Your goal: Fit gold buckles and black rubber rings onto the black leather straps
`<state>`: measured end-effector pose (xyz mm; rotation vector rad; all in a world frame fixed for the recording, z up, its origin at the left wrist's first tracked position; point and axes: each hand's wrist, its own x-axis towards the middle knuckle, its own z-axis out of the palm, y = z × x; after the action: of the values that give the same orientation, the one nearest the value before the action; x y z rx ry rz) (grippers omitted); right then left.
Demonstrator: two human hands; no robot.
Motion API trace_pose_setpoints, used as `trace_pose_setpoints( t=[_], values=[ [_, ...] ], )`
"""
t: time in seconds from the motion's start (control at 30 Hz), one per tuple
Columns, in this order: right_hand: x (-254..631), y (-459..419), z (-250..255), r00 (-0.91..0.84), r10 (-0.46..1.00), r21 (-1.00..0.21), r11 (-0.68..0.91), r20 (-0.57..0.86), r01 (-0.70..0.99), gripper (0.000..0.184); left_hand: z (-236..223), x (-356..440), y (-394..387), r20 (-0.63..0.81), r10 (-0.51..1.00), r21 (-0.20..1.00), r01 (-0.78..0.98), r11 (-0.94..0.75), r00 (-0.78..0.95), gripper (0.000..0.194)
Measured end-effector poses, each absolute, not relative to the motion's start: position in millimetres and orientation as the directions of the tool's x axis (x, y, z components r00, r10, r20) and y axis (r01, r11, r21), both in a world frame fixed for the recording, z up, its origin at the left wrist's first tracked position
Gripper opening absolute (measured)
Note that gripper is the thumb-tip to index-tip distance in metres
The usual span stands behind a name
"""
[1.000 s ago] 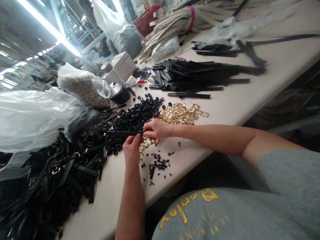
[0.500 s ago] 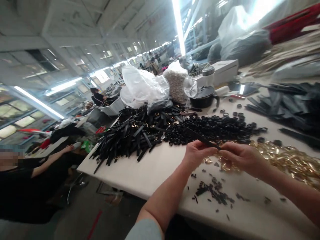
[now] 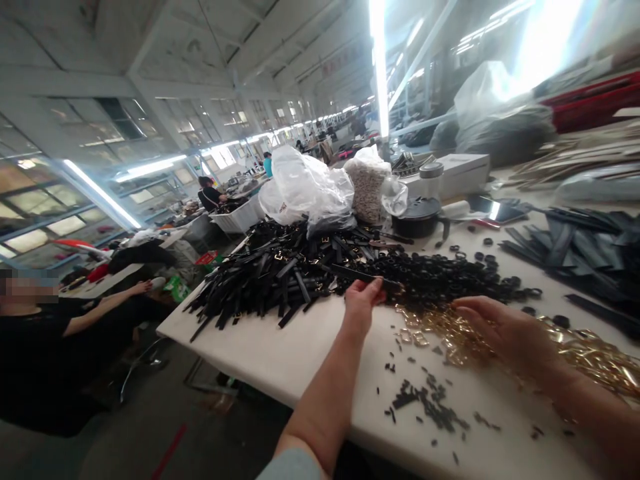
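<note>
My left hand (image 3: pixel 364 301) is closed on a black strap (image 3: pixel 350 272), which points to the upper left over a heap of similar straps. Something small and gold-coloured shows near the strap's right end, too small to make out. My right hand (image 3: pixel 505 333) is apart from the strap, fingers stretched out, above gold buckles (image 3: pixel 450 337); I see nothing held in it. Behind both hands lies a pile of small black loops (image 3: pixel 450 273). The heap of black straps (image 3: pixel 270 273), several with gold buckles, lies to the left.
Small black scraps (image 3: pixel 430 397) lie near the front edge of the pale table (image 3: pixel 280 357). White plastic bags (image 3: pixel 313 190), a black lidded pot (image 3: pixel 416 217) and a jar (image 3: pixel 431 179) stand behind. More black strips (image 3: pixel 580 243) lie right. A person (image 3: pixel 45 360) sits at left.
My hands have separated: the left has moved left with the strap, while the right has let go and moved right, its fingers opening over the buckles. The view has shifted slightly.
</note>
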<state>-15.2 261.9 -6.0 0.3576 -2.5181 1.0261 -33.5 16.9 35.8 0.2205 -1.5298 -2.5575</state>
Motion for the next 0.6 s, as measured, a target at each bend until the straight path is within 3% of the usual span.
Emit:
trace_pose_setpoints(
  t=[0.2,0.3,0.4,0.5,0.6],
  values=[
    [-17,263,-2,-0.822,-0.145,-0.502,0.730,0.550,-0.465,0.037,104,-62,-75,-0.092,-0.587,0.798,0.293,-0.527,-0.804,0.021],
    [-12,257,1,-0.808,-0.170,-0.486,0.723,0.564,-0.491,0.033,138,-61,-115,-0.067,-0.678,0.758,0.405,-0.511,-0.732,0.025],
    [-13,254,-2,-0.810,-0.199,-0.492,0.707,0.551,-0.509,0.029,137,-51,-132,0.001,-0.727,0.789,0.447,-0.421,-0.686,0.018],
    [-16,254,-7,-0.797,-0.187,-0.466,0.725,0.575,-0.506,0.026,105,-29,-123,-0.003,-0.658,0.841,0.354,-0.409,-0.753,0.004],
    [-19,253,-9,-0.771,-0.194,-0.425,0.741,0.606,-0.520,0.022,69,5,-106,0.072,-0.514,0.982,0.151,-0.112,-0.855,0.026]
  ],
)
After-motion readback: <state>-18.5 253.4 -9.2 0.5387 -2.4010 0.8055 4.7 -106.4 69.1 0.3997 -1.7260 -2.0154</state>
